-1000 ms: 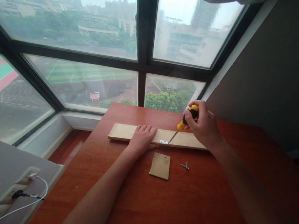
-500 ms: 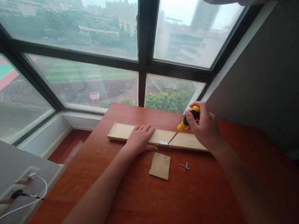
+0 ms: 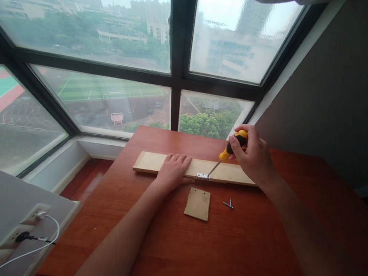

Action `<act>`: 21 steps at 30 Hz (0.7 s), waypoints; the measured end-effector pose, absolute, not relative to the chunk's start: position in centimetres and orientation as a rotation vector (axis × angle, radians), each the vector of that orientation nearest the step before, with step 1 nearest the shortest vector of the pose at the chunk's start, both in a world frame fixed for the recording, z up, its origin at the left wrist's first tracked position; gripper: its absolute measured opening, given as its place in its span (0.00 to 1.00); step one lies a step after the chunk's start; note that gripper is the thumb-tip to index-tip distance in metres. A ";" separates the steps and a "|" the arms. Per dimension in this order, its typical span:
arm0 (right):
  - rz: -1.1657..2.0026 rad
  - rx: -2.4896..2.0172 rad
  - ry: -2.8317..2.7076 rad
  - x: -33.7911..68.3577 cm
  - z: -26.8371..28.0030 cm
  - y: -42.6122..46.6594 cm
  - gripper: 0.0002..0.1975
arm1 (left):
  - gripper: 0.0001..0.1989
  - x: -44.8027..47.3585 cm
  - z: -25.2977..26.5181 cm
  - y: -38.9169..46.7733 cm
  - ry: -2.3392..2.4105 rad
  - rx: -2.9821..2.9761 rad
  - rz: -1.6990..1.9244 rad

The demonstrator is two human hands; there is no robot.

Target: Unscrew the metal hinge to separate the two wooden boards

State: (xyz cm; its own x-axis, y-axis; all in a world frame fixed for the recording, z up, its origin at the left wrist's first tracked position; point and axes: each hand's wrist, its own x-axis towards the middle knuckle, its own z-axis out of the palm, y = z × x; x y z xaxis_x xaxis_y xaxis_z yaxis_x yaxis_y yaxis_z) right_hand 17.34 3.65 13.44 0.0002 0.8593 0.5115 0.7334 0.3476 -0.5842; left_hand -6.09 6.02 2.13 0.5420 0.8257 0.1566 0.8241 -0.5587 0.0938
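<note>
A long pale wooden board (image 3: pixel 154 162) lies flat across the table, left to right. My left hand (image 3: pixel 173 170) rests on it with the fingers stretched over its top and the thumb along its near edge. Just right of that thumb, a small metal plate (image 3: pixel 203 176) sits at the board's near edge. My right hand (image 3: pixel 252 153) is closed round the handle of a yellow and black screwdriver (image 3: pixel 224 155). The screwdriver slants down to the left, its tip at the right end of the plate. Whether a screw is under the tip is too small to tell.
A small tan rectangular piece (image 3: pixel 197 204) with two holes lies in front of the board. To its right are loose screws (image 3: pixel 228 203). The reddish wooden table (image 3: pixel 222 259) reaches the windows. Wall sockets with plugged-in cables (image 3: pixel 24 237) are at lower left.
The whole view has shifted very slightly. Both hands, the screwdriver and the board keep the same places relative to one another.
</note>
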 end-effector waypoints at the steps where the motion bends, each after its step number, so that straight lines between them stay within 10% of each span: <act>1: 0.181 -1.417 -1.763 17.3 13.5 3.7 0.18 | 0.36 -6.1 2.2 6.0 1.473 2.751 0.284; 21: 0.146 -1.410 -1.774 17.3 13.5 3.4 0.18 | 0.38 -6.0 1.7 6.3 1.485 2.753 0.289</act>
State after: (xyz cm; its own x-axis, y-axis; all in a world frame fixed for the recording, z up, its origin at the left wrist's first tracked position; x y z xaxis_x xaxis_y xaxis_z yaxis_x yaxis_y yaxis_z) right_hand 17.31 3.40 13.49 -0.0100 0.8466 0.5321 0.7483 0.3593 -0.5576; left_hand -6.00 6.33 1.73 0.5363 0.8285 0.1612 0.8285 -0.5532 0.0869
